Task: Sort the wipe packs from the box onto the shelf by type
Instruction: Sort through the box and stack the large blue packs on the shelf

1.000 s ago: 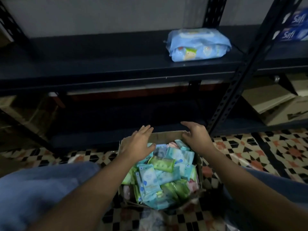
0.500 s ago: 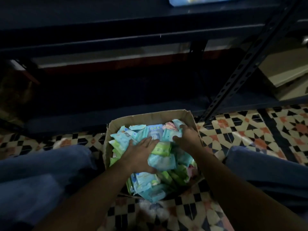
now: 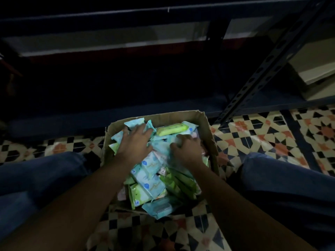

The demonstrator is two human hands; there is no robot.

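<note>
Wipe packs (image 3: pixel 154 176) fill the cardboard box (image 3: pixel 208 127) on the patterned floor (image 3: pixel 253 134), heaped in pale blue, green and some pink wrappers. Both hands are inside the box. The left hand (image 3: pixel 135 144) lies flat on the packs at the box's far left corner, fingers (image 3: pixel 146 132) straight and spread, holding nothing. The right hand (image 3: pixel 187 148) sits near the box's far right side with its fingers curled down into the pile; whether they have closed on a pack I cannot tell.

This looks like the picking step: choosing packs of one kind from the mixed heap. The next move calls for a firm grip on packs of a single type, then a lift up to the shelf (image 3: pixel 126 14) beyond the box.

The shelf is dark and its top surface is cut off. Print on the wrappers is too dim to read.
</note>
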